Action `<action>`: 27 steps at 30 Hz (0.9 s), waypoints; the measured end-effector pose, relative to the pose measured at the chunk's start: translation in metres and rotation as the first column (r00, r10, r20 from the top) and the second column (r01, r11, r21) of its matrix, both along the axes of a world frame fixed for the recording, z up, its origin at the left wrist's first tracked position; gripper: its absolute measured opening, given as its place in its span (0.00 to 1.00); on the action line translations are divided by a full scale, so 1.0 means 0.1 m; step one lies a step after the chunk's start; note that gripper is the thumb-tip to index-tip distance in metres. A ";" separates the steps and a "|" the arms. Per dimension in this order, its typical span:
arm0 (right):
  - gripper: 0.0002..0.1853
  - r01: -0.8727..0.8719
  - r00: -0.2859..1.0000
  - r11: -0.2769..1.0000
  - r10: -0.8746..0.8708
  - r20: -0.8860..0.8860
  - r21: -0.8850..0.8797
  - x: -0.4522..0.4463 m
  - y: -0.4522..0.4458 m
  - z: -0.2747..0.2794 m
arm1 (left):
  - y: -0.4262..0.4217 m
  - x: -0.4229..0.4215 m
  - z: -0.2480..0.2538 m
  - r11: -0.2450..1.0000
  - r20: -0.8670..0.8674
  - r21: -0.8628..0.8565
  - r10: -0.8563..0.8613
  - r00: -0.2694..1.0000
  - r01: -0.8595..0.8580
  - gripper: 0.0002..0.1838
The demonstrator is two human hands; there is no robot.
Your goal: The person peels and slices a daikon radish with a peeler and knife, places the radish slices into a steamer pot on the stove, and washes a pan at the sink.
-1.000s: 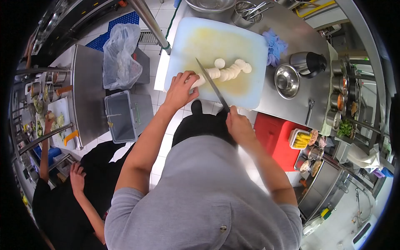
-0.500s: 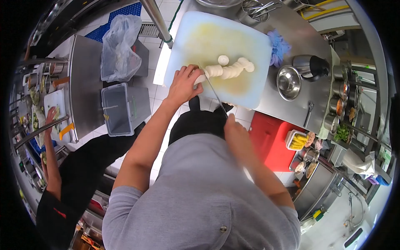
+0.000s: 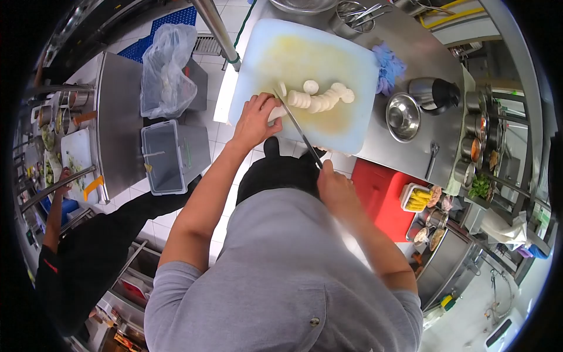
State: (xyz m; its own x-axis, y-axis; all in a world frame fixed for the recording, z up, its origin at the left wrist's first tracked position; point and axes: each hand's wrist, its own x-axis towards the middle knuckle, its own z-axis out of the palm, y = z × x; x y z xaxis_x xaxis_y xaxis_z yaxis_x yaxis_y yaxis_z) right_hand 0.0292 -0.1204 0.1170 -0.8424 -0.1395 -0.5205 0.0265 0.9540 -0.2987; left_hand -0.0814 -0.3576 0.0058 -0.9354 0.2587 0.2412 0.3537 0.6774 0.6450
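Observation:
My left hand [image 3: 257,120] grips a pale cylindrical vegetable [image 3: 276,112] near the left front edge of the white cutting board [image 3: 267,44]; I cannot tell its exact kind. My right hand [image 3: 336,186] is closed on the handle of a long kitchen knife [image 3: 301,134]. Its blade slants up to the left, beside my left fingertips at the vegetable's end. One thin slice [image 3: 282,88] stands near the blade tip. A curved row of round white slices [image 3: 319,103] lies to the right on the board, with a single round slice [image 3: 311,87] just behind it.
Right of the board are a crumpled blue cloth [image 3: 388,67], a steel bowl [image 3: 403,117], a steel jug [image 3: 433,94] and tongs [image 3: 433,159]. A pot of utensils [image 3: 352,23] stands behind. At left are an open grey bin [image 3: 159,157] and a co-worker in black [image 3: 105,240].
A slice now stands apart by the knife tip, away from the row. The blade has shifted slightly left and down. At left, the co-worker's arm and body have moved.

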 end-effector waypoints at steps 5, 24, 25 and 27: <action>0.08 -0.005 1.000 0.999 0.004 -0.028 -0.039 0.01 0.05 -0.28 | -0.03 -0.03 0.00 0.999 -0.031 0.039 -0.009 0.999 0.010 0.21; 0.08 -0.027 1.000 0.999 0.027 0.008 -0.045 0.03 0.03 0.07 | -0.01 0.16 -0.02 0.996 -0.019 0.013 0.091 0.996 -0.091 0.21; 0.08 -0.031 0.999 0.999 0.031 0.010 -0.044 0.04 0.02 0.06 | -0.01 0.16 -0.02 0.995 -0.017 0.015 0.095 0.995 -0.095 0.21; 0.08 -0.019 0.998 1.000 0.019 0.061 0.006 0.06 0.01 0.03 | 0.00 0.17 -0.03 0.995 -0.013 0.034 0.097 0.995 -0.096 0.21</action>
State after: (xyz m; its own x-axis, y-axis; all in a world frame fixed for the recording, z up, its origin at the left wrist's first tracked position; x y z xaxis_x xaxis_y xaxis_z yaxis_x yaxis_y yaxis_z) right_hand 0.0356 -0.1195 0.1196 -0.8064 -0.1517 -0.5715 0.0263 0.9563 -0.2911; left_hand -0.0648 -0.3574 0.0032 -0.9519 0.1591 0.2619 0.2973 0.6871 0.6629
